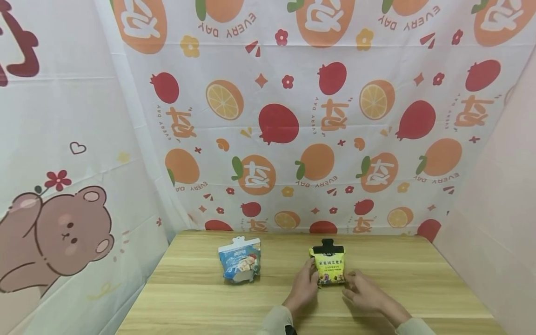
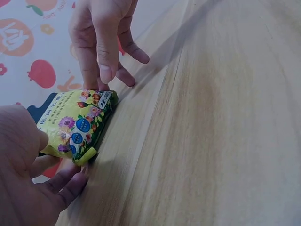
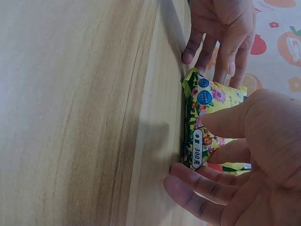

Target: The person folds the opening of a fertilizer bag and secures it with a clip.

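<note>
A small yellow fertilizer bag with printed flowers stands on the table, its top closed by a black clip. My left hand is at the bag's left side, fingers mostly straight and touching or almost touching it. On the other side, my right hand has its fingertips by the lower right edge, the fingers loosely extended. From the right wrist, the bag shows between both hands, with the right thumb in front of it. Whether either hand bears any of its weight, I cannot tell.
To the left on the wooden table stands a blue printed bag with a white clip along its top. A fruit-patterned cloth hangs behind the table, and a cloth with a bear hangs at the left.
</note>
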Action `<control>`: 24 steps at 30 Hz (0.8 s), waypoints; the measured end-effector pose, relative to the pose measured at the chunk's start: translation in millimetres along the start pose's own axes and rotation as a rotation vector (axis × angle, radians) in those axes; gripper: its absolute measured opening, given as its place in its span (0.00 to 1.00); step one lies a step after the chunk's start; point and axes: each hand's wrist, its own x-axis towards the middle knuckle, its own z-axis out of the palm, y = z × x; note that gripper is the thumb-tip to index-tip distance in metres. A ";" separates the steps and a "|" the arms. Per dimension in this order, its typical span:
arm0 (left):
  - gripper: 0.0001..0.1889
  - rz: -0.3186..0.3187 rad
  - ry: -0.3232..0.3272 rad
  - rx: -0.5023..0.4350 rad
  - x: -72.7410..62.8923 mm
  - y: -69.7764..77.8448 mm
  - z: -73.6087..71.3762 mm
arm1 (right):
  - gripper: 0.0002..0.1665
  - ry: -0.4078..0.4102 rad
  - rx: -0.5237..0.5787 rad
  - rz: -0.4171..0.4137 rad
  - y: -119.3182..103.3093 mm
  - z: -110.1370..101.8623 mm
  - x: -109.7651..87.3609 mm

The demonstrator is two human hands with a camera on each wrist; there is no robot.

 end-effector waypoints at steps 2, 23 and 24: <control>0.26 0.002 -0.003 0.002 0.6 -0.9 -0.7 | 0.36 -0.002 -0.010 0.003 -0.5 0.1 0.6; 0.27 -0.024 0.059 0.255 7.7 -4.2 -3.6 | 0.38 0.012 0.027 -0.012 0.1 3.4 7.5; 0.26 -0.021 0.067 0.277 7.9 -4.5 -3.5 | 0.38 0.020 0.024 -0.016 -0.1 3.6 8.1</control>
